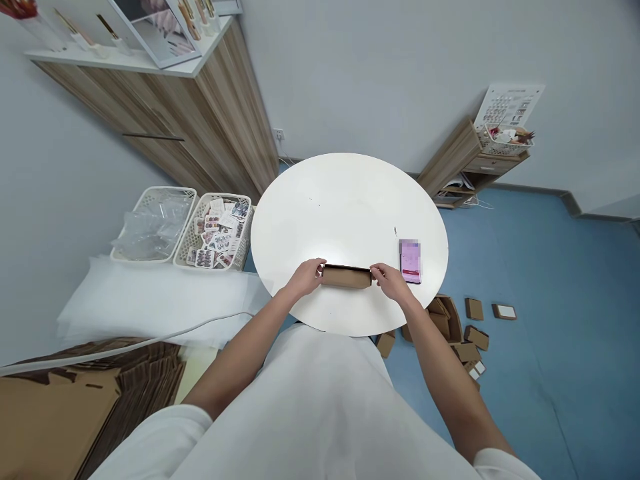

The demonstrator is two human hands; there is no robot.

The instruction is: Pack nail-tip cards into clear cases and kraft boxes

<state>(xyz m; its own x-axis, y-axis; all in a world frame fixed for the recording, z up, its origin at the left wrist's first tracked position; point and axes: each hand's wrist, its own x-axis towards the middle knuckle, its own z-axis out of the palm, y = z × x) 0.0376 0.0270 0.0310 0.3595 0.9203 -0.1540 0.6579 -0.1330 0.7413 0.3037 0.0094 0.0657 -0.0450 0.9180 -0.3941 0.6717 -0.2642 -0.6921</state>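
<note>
The brown cardboard box [346,277] is above the near part of the white round table [345,200]; whether it rests on the surface, I cannot tell. The left hand [307,277] and the right hand [391,280] pinch its two ends, thumb and fingers closed at the corners. If one hand presses more strongly, the thin cardboard could perhaps bend or slip. The phone [411,261] lies near the right hand, so a wide movement might push it. The box's inside is hidden, and the phone's screen is partly blurred.
</note>
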